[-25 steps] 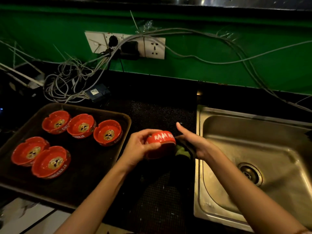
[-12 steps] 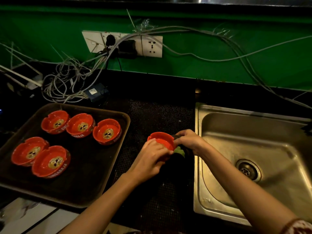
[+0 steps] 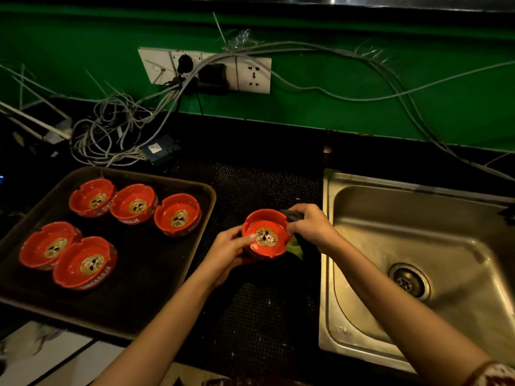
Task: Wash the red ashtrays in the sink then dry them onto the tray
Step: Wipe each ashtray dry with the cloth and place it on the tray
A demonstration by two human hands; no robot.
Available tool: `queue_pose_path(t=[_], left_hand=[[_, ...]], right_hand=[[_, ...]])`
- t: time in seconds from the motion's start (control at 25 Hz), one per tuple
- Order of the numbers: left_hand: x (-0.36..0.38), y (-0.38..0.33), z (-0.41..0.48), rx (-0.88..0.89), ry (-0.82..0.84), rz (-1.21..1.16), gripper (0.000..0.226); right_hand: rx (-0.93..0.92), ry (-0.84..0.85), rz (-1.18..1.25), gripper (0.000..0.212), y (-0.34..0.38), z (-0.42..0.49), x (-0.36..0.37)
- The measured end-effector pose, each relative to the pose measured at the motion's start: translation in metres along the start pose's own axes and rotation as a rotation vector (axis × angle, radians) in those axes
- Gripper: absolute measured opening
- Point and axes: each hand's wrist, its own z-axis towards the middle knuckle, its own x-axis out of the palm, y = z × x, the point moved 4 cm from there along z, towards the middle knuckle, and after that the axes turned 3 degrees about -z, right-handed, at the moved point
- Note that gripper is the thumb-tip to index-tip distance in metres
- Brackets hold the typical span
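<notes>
held ashtray (image 3: pixel 266 235) sits bowl up, just left of the sink (image 3: pixel 390 185), above the worktop (image 3: pixel 264 316). left hand (image 3: pixel 228 252) curls round its side away from the sink, thumb inside the bowl. right hand (image 3: pixel 312 225) pinches a dark cloth (image 3: pixel 291 215) at the rim nearest the sink, probably touching it. tray (image 3: pixel 145 260), with five ashtrays (image 3: pixel 178 215) on it, lies farther left of the sink, so my left hand is nearer for the set-down.

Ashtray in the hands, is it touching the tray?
Apart. The head view shows the ashtray held in the left hand, the right hand gripping a cloth beside it, with bare mat between it and the tray.
</notes>
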Motion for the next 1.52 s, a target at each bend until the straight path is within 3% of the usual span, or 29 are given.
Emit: queue_pose_path(t=[0.12,0.24,0.44,0.52,0.64,0.8,0.96,1.04,1.16,1.24,1.4,1.52], left_hand=[[0.001,0.003,0.005,-0.032,-0.024,-0.065,0.026],[-0.003,0.014,0.012,-0.053,-0.083,-0.081,0.026],[-0.005,0.027,0.014,-0.016,-0.043,-0.193,0.026],[-0.006,0.029,0.015,0.015,-0.022,-0.232,0.026],[-0.005,0.032,0.019,0.057,-0.039,-0.186,0.024],[-0.007,0.030,0.024,0.109,-0.082,-0.131,0.020],[-0.006,0.026,0.031,0.116,-0.090,-0.118,0.024],[-0.003,0.027,0.031,0.119,-0.132,-0.128,0.021],[-0.001,0.026,0.030,0.138,-0.171,-0.104,0.019],[0.000,0.018,0.033,0.124,-0.158,-0.031,0.019],[-0.001,-0.004,0.048,0.051,-0.114,0.208,0.031],[0.003,0.003,0.046,0.052,-0.192,0.036,0.055]], right_hand=[[-0.063,-0.040,-0.127,0.038,0.004,0.000,-0.003],[-0.285,-0.232,-0.382,0.039,0.019,-0.007,-0.004],[-0.491,-0.063,-0.651,0.044,0.000,-0.030,0.043],[-0.482,-0.099,-0.715,0.044,-0.009,-0.033,0.055],[-0.506,-0.139,-0.735,0.041,0.000,-0.037,0.067],[-0.631,-0.016,-0.734,0.038,-0.006,-0.052,0.072],[-0.711,-0.169,-0.881,0.035,-0.022,-0.050,0.037],[-0.668,-0.169,-0.750,0.035,-0.020,-0.053,0.049],[-0.580,-0.086,-0.468,0.050,-0.013,-0.059,0.078],[-0.662,-0.114,-0.539,0.050,-0.015,-0.058,0.073],[-0.829,-0.240,-0.744,0.025,-0.031,-0.045,0.049],[-0.818,-0.284,-0.657,0.019,-0.026,-0.042,0.049]])
